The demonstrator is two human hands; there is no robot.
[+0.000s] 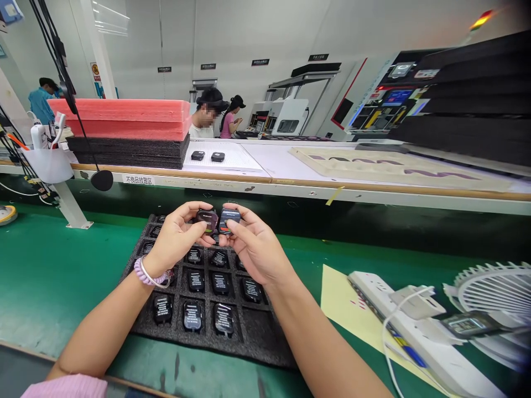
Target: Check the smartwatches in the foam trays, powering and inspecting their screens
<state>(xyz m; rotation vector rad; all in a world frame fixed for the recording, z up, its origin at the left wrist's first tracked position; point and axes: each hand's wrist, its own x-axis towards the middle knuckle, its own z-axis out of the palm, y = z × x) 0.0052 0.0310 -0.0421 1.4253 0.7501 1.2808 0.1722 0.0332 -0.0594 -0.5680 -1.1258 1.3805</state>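
Note:
My left hand point(176, 235) pinches a small black watch-like device point(209, 217) with rounded corners, its lit screen turned up toward me and a bit of green at its lower edge. Right beside it, a second watch-like device point(230, 215) sits between the thumb and fingers of my right hand point(259, 243); its screen shows light text and an orange-red patch. Both are held up close together above a black foam tray point(207, 344). Several similar devices point(192, 315) lie in the tray's compartments, white text on their screens. My wrists and forearms cover parts of the tray.
Pink foam sheets point(133, 119) on black foam point(128, 150) stand on the shelf beside two small black devices point(218, 157). At right are a power strip point(381, 301), yellow paper point(334, 287) and a white fan point(493, 293). Several people work beyond the shelf.

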